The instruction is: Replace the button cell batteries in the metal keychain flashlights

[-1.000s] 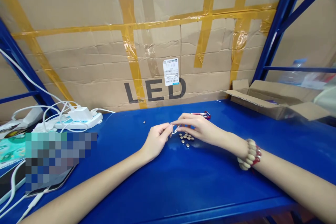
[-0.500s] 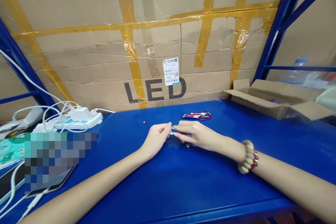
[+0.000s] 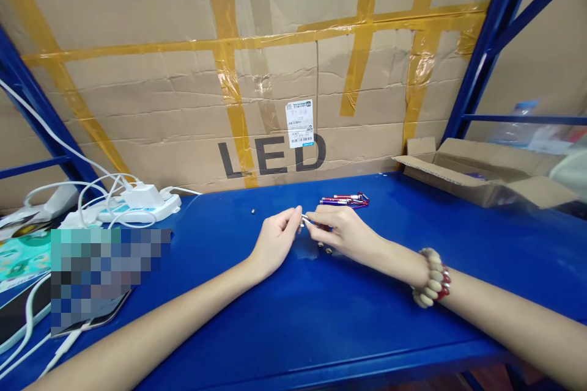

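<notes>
While left hand [image 3: 274, 235] and right hand [image 3: 346, 229] pinch a silver piece [image 3: 306, 218] between them, studs [image 3: 329, 251] sit just nearside of right, tubes [image 3: 338, 201] just beyond it.

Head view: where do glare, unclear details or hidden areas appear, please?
In the head view, glare brightens the glossy yellow-brown tape on brown cardboard; in the same view, the small silvery piece between left hand and right hand is too unclear to identify, and square pixel blocks hide an area at left.
</notes>
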The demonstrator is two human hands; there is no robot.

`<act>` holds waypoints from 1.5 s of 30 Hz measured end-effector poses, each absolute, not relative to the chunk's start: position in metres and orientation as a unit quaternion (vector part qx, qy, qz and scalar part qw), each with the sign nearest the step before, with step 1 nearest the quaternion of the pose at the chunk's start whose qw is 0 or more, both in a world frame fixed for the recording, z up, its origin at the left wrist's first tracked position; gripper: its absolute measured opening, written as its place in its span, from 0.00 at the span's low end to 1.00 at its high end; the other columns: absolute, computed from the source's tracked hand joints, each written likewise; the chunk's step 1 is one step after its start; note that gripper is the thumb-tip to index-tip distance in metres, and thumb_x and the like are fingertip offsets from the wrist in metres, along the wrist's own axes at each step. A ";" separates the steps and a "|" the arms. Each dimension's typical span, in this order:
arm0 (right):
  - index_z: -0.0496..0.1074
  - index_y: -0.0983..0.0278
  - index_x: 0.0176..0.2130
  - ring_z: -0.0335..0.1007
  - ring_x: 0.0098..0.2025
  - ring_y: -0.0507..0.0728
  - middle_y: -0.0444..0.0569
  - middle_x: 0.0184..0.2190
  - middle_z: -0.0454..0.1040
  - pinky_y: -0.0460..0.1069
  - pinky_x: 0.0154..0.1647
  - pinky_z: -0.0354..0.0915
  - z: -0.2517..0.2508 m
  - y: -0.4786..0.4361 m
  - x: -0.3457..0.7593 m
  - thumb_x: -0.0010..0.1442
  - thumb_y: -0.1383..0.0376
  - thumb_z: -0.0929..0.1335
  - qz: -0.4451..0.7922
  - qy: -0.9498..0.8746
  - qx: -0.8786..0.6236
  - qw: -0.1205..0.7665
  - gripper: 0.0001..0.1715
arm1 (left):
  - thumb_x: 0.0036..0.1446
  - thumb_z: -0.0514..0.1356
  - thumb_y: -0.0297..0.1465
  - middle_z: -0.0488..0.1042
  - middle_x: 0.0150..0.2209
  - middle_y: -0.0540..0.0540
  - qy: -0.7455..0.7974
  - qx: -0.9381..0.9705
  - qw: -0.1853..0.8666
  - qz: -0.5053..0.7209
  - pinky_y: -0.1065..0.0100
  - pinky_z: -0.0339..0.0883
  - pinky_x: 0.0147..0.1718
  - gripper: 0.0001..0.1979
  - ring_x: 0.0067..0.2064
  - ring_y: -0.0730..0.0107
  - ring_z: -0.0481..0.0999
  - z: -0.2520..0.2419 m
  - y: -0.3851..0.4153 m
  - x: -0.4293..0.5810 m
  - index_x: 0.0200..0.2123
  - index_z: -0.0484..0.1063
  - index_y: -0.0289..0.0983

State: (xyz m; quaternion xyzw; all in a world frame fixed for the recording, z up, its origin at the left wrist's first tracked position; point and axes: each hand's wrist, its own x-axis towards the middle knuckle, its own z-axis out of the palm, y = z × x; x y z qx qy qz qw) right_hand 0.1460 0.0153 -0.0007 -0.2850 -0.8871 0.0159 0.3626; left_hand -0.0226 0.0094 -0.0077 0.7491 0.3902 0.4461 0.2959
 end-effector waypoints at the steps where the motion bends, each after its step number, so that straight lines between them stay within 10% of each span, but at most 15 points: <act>1: 0.64 0.67 0.21 0.51 0.22 0.47 0.42 0.18 0.58 0.45 0.25 0.50 -0.001 0.018 0.147 0.62 0.67 0.60 0.010 -0.880 -0.294 0.372 0.19 | 0.62 0.46 0.41 0.55 0.21 0.54 0.386 0.745 0.301 0.454 0.72 0.49 0.24 0.19 0.24 0.76 0.54 -0.008 0.009 -0.023 0.23 0.57 0.37; 8: 0.67 0.67 0.20 0.55 0.22 0.49 0.43 0.18 0.61 0.46 0.26 0.53 -0.001 0.029 0.158 0.64 0.64 0.59 -0.005 -0.864 -0.345 0.366 0.23 | 0.61 0.50 0.39 0.55 0.21 0.56 0.393 0.745 0.322 0.432 0.72 0.47 0.23 0.13 0.23 0.76 0.53 -0.005 0.010 -0.023 0.30 0.63 0.37; 13: 0.75 0.64 0.40 0.68 0.36 0.54 0.52 0.39 0.73 0.49 0.36 0.62 0.002 0.027 0.158 0.65 0.62 0.58 0.022 -0.868 -0.336 0.365 0.18 | 0.61 0.50 0.38 0.59 0.22 0.56 0.377 0.754 0.338 0.419 0.71 0.50 0.25 0.10 0.24 0.76 0.56 -0.009 0.013 -0.022 0.35 0.62 0.37; 17: 0.73 0.62 0.48 0.69 0.34 0.53 0.48 0.32 0.74 0.49 0.37 0.64 0.003 0.025 0.155 0.64 0.63 0.60 0.079 -0.875 -0.306 0.366 0.18 | 0.62 0.49 0.39 0.57 0.20 0.57 0.370 0.749 0.351 0.422 0.72 0.49 0.23 0.11 0.22 0.76 0.54 -0.010 0.014 -0.023 0.34 0.62 0.38; 33: 0.74 0.69 0.38 0.64 0.23 0.50 0.44 0.21 0.71 0.44 0.24 0.61 0.007 0.016 0.153 0.60 0.56 0.63 0.272 -0.842 -0.329 0.329 0.19 | 0.60 0.50 0.38 0.63 0.24 0.53 0.378 0.762 0.279 0.446 0.73 0.56 0.27 0.14 0.26 0.75 0.60 -0.003 0.006 -0.022 0.27 0.65 0.36; 45: 0.70 0.68 0.30 0.56 0.23 0.49 0.45 0.21 0.66 0.45 0.27 0.54 0.003 0.021 0.158 0.63 0.64 0.60 0.016 -0.905 -0.271 0.326 0.15 | 0.62 0.48 0.36 0.60 0.23 0.54 0.369 0.799 0.242 0.409 0.72 0.52 0.26 0.14 0.26 0.75 0.58 -0.008 0.009 -0.024 0.26 0.62 0.37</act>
